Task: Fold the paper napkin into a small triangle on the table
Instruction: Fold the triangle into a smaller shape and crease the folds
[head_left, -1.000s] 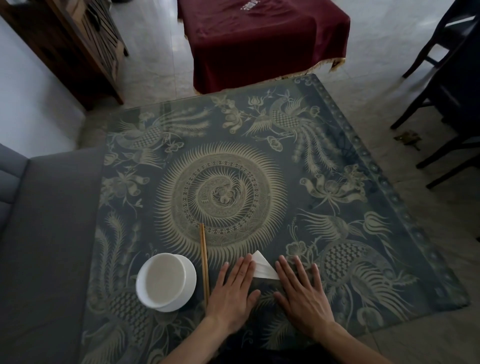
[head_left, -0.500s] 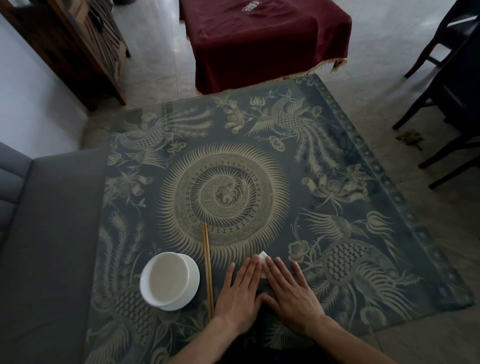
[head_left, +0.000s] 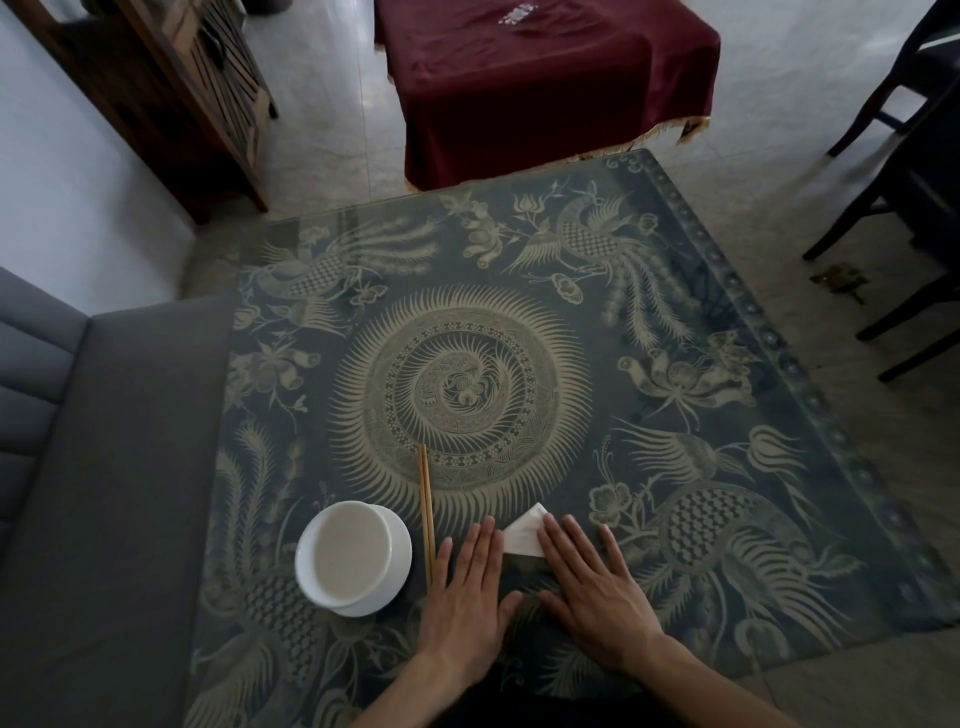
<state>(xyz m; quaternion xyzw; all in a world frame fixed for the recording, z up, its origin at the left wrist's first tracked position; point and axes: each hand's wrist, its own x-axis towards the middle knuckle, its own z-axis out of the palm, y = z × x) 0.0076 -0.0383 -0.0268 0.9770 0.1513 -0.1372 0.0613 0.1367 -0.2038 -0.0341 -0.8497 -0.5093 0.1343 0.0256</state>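
Napkin (head_left: 524, 535): white, folded to a triangle, flat on table (head_left: 727, 332).
Left hand (head_left: 470, 597): fingers flat, together, touching napkin's edge.
Right hand (head_left: 592, 582): fingers spread, pressing napkin's right side.

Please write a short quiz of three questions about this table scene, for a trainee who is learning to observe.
1. True or false: the chopsticks lie between the white bowl and the left hand.
2. Which colour is the napkin? A) red B) white C) green
3. Fill in: the napkin shows between the two hands, with the fingers of the right hand lying over its ______ edge.

Key: 1 true; 2 B; 3 right
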